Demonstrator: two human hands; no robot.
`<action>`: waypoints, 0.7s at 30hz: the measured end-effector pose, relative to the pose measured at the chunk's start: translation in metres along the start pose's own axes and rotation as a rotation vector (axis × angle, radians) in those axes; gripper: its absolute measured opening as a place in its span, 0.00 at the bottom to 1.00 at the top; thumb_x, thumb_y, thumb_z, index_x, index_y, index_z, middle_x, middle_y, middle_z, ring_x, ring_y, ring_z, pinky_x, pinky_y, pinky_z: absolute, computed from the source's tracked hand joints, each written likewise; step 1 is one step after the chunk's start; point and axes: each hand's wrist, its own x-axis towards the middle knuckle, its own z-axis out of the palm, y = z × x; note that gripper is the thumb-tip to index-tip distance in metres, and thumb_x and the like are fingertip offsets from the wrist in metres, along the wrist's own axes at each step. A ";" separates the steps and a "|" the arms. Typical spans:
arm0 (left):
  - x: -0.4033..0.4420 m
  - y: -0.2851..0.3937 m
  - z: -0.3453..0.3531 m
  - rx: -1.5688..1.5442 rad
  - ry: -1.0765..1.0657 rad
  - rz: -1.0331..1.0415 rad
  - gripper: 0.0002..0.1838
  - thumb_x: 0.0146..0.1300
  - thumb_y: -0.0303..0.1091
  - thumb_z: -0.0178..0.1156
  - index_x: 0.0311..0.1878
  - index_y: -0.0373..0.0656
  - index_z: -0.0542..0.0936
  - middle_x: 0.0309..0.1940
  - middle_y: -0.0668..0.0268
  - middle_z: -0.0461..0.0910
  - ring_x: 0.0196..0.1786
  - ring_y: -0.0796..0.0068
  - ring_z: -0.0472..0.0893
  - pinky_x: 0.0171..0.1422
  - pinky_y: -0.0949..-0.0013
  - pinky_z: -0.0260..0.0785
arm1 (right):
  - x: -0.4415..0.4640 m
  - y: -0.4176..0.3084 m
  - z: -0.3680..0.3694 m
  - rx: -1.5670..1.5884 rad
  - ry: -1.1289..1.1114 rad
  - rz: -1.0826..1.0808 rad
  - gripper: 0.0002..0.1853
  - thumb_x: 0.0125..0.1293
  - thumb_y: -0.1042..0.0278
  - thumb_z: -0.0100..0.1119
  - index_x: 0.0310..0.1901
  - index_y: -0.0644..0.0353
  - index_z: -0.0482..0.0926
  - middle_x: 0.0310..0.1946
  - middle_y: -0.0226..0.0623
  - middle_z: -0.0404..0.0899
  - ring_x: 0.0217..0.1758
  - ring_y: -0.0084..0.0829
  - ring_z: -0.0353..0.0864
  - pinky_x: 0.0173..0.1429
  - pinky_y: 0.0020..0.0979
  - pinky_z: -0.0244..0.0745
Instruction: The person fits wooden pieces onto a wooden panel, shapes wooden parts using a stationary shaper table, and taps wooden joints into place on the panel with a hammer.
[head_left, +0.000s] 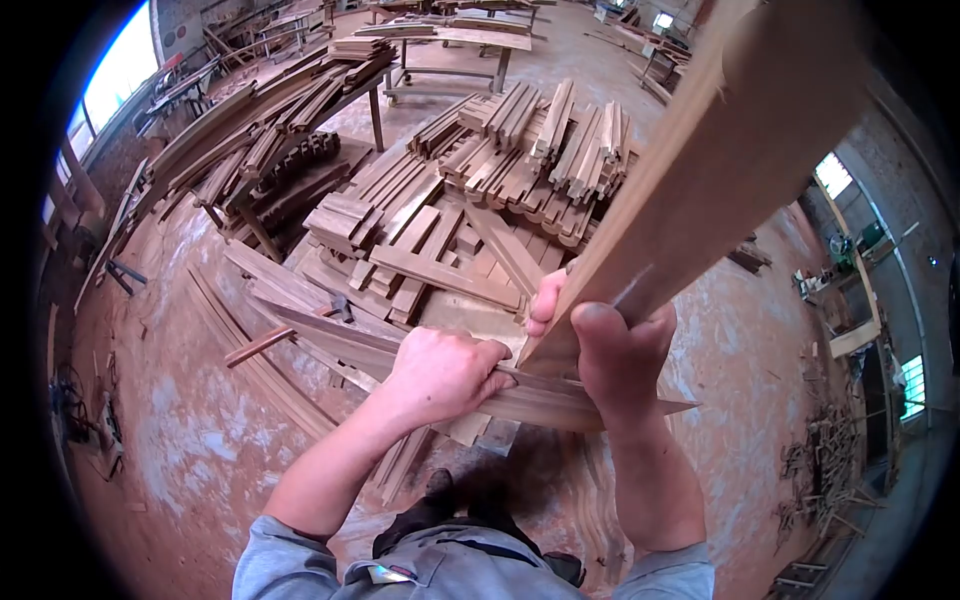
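My left hand (440,375) is closed over the edge of a long curved wooden rail (545,400) with a pointed right end. My right hand (625,365) grips a wide wooden board (690,170), thumb on its near face and fingertips showing past its left edge. This board stands tilted up toward the camera, and its lower end meets the rail between my hands. Whether the two pieces are joined there cannot be made out. A hammer (270,343) with a wooden handle lies across the rail's left part, left of my left hand.
Stacked wooden strips (590,150) and loose boards (440,275) cover the work area ahead. At the left, a table bears piled curved timbers (290,125). Long strips (255,350) lie on the floor. More wood pieces (830,480) lean at the right wall.
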 end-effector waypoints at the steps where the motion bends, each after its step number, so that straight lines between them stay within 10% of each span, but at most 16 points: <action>1: 0.000 0.000 0.000 -0.006 0.001 0.000 0.17 0.61 0.53 0.62 0.43 0.51 0.83 0.28 0.60 0.83 0.36 0.58 0.84 0.38 0.54 0.73 | -0.002 -0.001 0.003 0.016 0.020 -0.013 0.17 0.57 0.62 0.60 0.35 0.71 0.75 0.26 0.44 0.80 0.26 0.32 0.80 0.34 0.33 0.81; 21: -0.011 0.005 0.006 0.046 0.078 0.049 0.15 0.60 0.53 0.63 0.40 0.54 0.85 0.25 0.63 0.81 0.31 0.61 0.83 0.32 0.57 0.72 | -0.016 0.010 -0.005 0.379 0.109 -0.034 0.12 0.60 0.64 0.64 0.32 0.68 0.80 0.26 0.36 0.82 0.28 0.25 0.81 0.35 0.27 0.78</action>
